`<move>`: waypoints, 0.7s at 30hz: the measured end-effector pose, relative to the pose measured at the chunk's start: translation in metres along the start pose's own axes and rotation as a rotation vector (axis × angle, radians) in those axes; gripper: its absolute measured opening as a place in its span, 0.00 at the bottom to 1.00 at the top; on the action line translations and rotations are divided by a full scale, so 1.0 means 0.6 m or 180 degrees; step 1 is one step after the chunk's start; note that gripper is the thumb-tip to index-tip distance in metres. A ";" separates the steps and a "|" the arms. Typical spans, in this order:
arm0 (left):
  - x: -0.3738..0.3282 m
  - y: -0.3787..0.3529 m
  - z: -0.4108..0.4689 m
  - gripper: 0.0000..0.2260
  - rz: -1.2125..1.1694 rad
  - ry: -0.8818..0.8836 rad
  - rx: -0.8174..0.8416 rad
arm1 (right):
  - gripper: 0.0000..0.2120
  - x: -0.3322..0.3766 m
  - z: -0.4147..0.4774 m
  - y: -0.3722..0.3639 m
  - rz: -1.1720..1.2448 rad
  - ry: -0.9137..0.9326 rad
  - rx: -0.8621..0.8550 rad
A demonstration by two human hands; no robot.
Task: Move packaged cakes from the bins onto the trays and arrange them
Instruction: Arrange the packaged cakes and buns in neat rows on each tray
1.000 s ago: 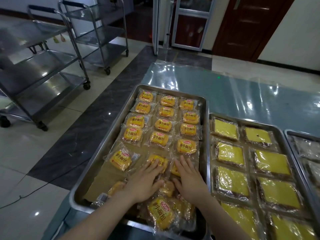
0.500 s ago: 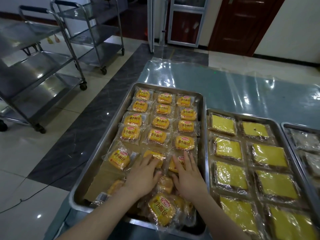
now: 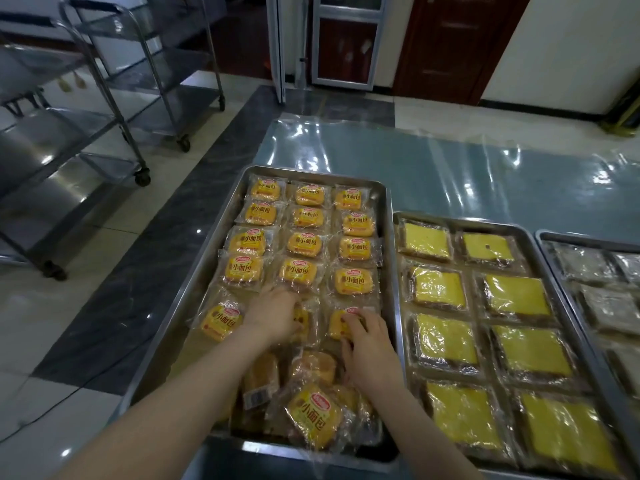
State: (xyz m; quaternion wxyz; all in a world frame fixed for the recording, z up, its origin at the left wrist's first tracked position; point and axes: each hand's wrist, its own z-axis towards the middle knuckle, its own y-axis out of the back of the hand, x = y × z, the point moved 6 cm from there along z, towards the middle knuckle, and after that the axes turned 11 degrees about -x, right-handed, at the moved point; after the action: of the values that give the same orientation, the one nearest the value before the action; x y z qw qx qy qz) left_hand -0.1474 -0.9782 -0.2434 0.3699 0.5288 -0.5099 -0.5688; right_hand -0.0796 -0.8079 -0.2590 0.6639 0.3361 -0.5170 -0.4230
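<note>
orange-yellow cake packets (image 3: 301, 244) lie in three columns on the left steel tray (image 3: 207, 258), a loose heap (image 3: 311, 414) at its near end. the left hand (image 3: 273, 315) curls over the fifth row's middle packet (image 3: 306, 320); the right hand (image 3: 370, 351) pinches the right-column packet (image 3: 336, 325) beside it, fingertips on top, thumb at its near edge. a second tray (image 3: 464, 221) of flat yellow cakes (image 3: 443, 341) sits just right.

tray (image 3: 201, 268) under left hand (image 3: 273, 317): brushed metal, dull sheen | packaged cakes (image 3: 301, 268) ahead of it: clear crinkled plastic film, glossy | table cover (image 3: 450, 174) beyond: glossy transparent sheet | trolley (image 3: 45, 188) far left: polished steel
</note>
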 end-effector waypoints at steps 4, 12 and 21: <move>0.018 0.042 -0.015 0.13 -0.1135 0.0670 -0.0527 | 0.19 0.005 0.008 0.020 0.0429 -0.0063 -0.0294; -0.001 0.033 -0.073 0.16 -0.4112 0.1870 -0.0076 | 0.25 0.060 0.028 0.012 0.2869 -0.1668 0.0693; 0.087 0.019 -0.118 0.03 -0.2988 0.1603 -0.0575 | 0.12 0.063 0.047 -0.010 0.2603 -0.1860 0.0455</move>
State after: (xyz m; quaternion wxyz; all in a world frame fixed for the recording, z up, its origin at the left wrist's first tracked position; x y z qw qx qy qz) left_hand -0.0884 -1.0439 -0.2385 0.2307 0.7859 -0.0635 -0.5702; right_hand -0.1045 -0.8451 -0.2424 0.5782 0.0183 -0.7981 -0.1684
